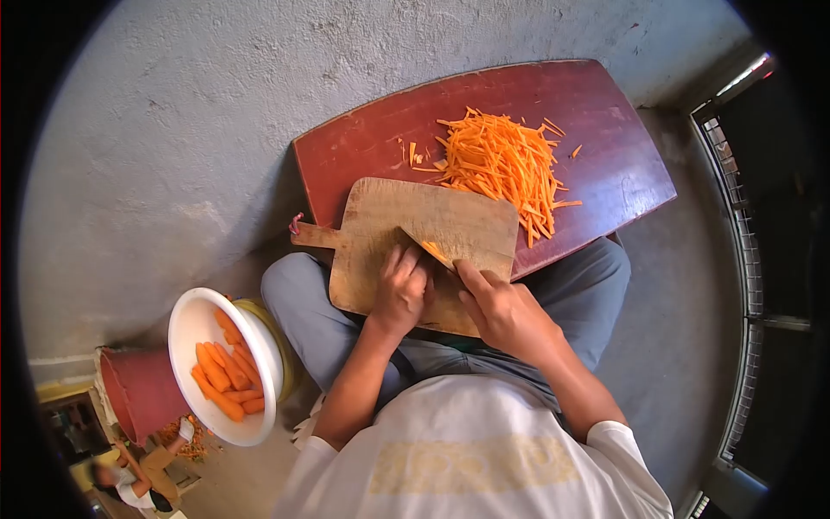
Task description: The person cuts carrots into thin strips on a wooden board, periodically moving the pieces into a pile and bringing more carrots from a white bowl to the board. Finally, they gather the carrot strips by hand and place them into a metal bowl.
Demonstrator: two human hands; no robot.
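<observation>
My right hand (pixel 506 316) is wrapped round the handle of a knife (pixel 418 240), its blade slanting across the wooden cutting board (pixel 380 208). A few orange carrot strips (pixel 436 251) lie along the far side of the blade. Close behind the blade, my left hand (pixel 401 290) presses down on the board with curled fingers. Whatever those fingers hold is hidden beneath them. The board rests partly over my lap and partly on the edge of a red table (pixel 363 130). Just past its far edge is a heap of cut carrot strips (pixel 501 164).
At lower left, a white basin (pixel 183 346) holds several peeled carrots (pixel 229 372). Beside it stands a red bucket (pixel 143 389). Another person (pixel 143 476) sits low at bottom left, near scraps on the floor. A grey wall (pixel 199 130) runs behind the table.
</observation>
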